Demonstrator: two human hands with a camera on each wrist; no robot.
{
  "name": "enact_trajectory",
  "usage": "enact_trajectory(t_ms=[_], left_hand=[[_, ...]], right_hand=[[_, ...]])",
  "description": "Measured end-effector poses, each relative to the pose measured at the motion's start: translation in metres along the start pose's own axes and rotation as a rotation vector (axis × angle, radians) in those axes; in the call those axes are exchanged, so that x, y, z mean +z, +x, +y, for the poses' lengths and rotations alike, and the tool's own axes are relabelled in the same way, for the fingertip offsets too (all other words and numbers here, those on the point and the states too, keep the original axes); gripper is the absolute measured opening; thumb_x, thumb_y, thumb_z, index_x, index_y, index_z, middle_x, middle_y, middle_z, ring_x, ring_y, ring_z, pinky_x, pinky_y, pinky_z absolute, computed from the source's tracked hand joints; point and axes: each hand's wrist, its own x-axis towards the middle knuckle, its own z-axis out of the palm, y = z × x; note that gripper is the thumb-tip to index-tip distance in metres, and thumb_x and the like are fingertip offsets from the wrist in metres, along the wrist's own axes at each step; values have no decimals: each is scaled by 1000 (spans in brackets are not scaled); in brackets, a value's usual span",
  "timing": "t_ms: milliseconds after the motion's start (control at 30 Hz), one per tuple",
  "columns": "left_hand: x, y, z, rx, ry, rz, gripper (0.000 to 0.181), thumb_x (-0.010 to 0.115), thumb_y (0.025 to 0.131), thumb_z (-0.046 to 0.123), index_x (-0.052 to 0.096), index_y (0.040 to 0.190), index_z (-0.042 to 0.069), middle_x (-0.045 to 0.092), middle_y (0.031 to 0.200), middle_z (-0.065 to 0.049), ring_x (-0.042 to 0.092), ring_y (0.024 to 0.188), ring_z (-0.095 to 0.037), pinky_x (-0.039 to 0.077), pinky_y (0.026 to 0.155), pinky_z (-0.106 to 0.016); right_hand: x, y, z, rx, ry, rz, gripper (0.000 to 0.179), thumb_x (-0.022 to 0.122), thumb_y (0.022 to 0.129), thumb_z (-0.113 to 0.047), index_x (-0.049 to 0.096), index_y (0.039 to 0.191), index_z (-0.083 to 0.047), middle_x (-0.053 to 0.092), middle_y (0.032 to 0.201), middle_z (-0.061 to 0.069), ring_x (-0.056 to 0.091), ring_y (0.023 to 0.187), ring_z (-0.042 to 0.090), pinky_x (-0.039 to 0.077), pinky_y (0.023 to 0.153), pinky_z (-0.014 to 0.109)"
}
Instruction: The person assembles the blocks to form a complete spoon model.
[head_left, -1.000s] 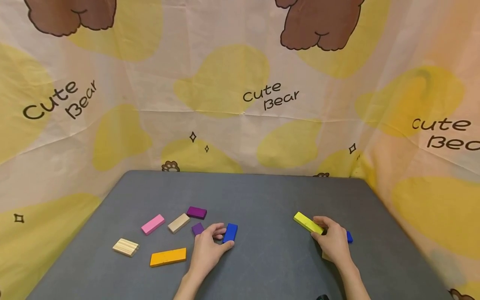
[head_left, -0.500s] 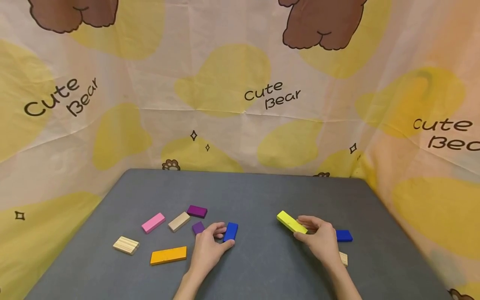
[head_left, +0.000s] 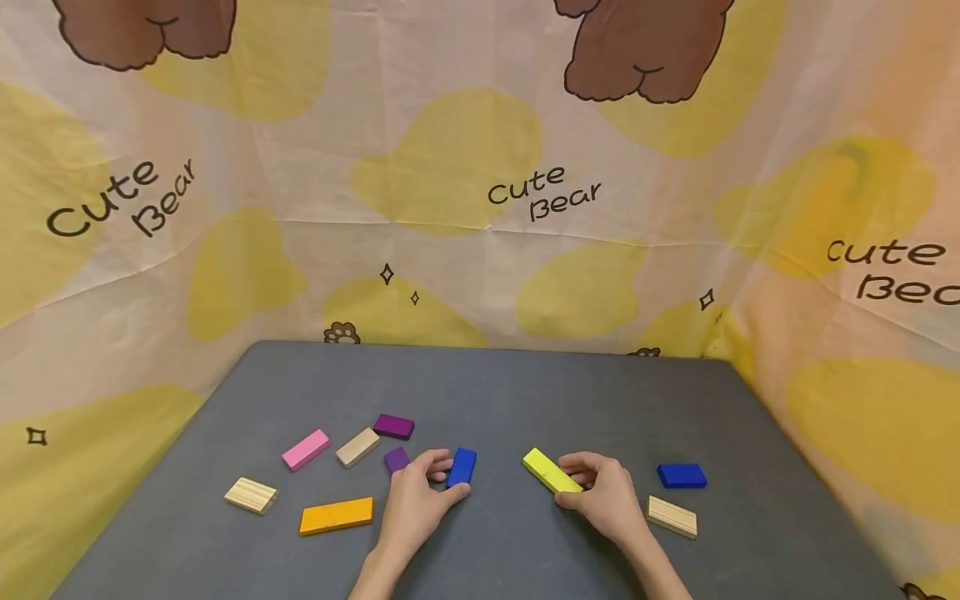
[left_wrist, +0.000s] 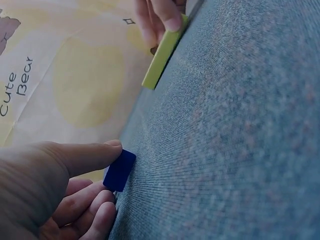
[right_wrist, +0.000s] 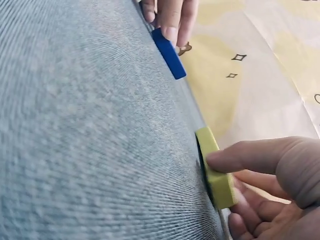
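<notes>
My left hand (head_left: 415, 505) pinches a small blue wooden block (head_left: 462, 467) between thumb and fingers at the middle of the table. To its right, my right hand (head_left: 609, 502) holds a longer yellow wooden block (head_left: 550, 470) by its near end, with the far end slanting up and to the left. In the right wrist view the thumb presses the face of the yellow block (right_wrist: 216, 167), low over the table; whether it touches the cloth I cannot tell. The left wrist view shows the blue block (left_wrist: 120, 170) close to the table surface, under the left thumb.
Left of my left hand lie an orange block (head_left: 337, 516), a pink block (head_left: 306, 450), a beige block (head_left: 358, 447), a striped wooden block (head_left: 251, 495) and two purple blocks (head_left: 393, 427). At right lie another blue block (head_left: 682, 476) and another wooden block (head_left: 672, 517). A patterned cloth hangs behind.
My right hand has carried the yellow block left and closer to the blue one, uncovering the blue and wooden blocks at right. My left hand has stayed in place.
</notes>
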Motion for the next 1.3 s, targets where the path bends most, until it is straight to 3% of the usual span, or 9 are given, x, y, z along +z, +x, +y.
enact_trajectory(t_ms=[100, 233, 433, 533, 700, 933, 1300], left_hand=[[-1, -1, -1, 1, 6, -2, 50, 88, 75, 19, 67, 118, 3, 72, 101, -2, 66, 91, -18, 51, 86, -44], [0, -2, -2, 13, 8, -7, 49, 87, 76, 18, 67, 118, 2, 72, 101, -3, 66, 92, -19, 51, 86, -44], [0, -2, -5, 28, 2, 7, 49, 87, 75, 18, 67, 117, 2, 72, 101, -3, 66, 91, -18, 52, 85, -43], [-1, -1, -5, 23, 2, 9, 49, 87, 75, 18, 67, 117, 2, 73, 101, -2, 66, 91, -18, 52, 85, -43], [0, -1, -4, 34, 11, 6, 49, 87, 75, 18, 67, 117, 2, 73, 101, -2, 66, 91, -18, 51, 86, -43], [0, -1, -5, 34, 11, 1, 48, 88, 75, 18, 68, 116, 3, 72, 101, -1, 65, 91, -18, 51, 86, -43], [1, -1, -7, 26, 11, 5, 47, 87, 75, 21, 68, 115, 4, 72, 100, -1, 65, 89, -17, 52, 84, -43]], right_hand=[[-3, 0, 2, -15, 10, -97, 51, 91, 63, -3, 71, 111, -5, 67, 97, 1, 60, 80, 16, 50, 68, 31], [-23, 6, 9, -63, 30, -259, 72, 93, 63, -12, 62, 128, -4, 62, 120, 8, 59, 94, 21, 50, 76, 34], [-52, 38, 21, -167, 114, -549, 90, 91, 68, -14, 46, 146, -10, 45, 144, 12, 53, 113, 31, 47, 88, 43], [-55, 55, 22, -199, 146, -666, 92, 90, 70, -10, 43, 149, -14, 42, 149, 9, 51, 117, 32, 45, 92, 44], [-51, 72, 20, -284, 69, -793, 97, 91, 69, -13, 39, 151, -15, 41, 150, 5, 49, 114, 32, 45, 89, 40], [-46, 77, 18, -310, 25, -887, 106, 91, 65, -13, 33, 155, -18, 37, 153, -2, 42, 115, 31, 39, 86, 40], [-37, 67, 11, -343, -70, -837, 117, 88, 57, 0, 29, 156, -18, 40, 152, -6, 44, 115, 25, 38, 85, 40]])
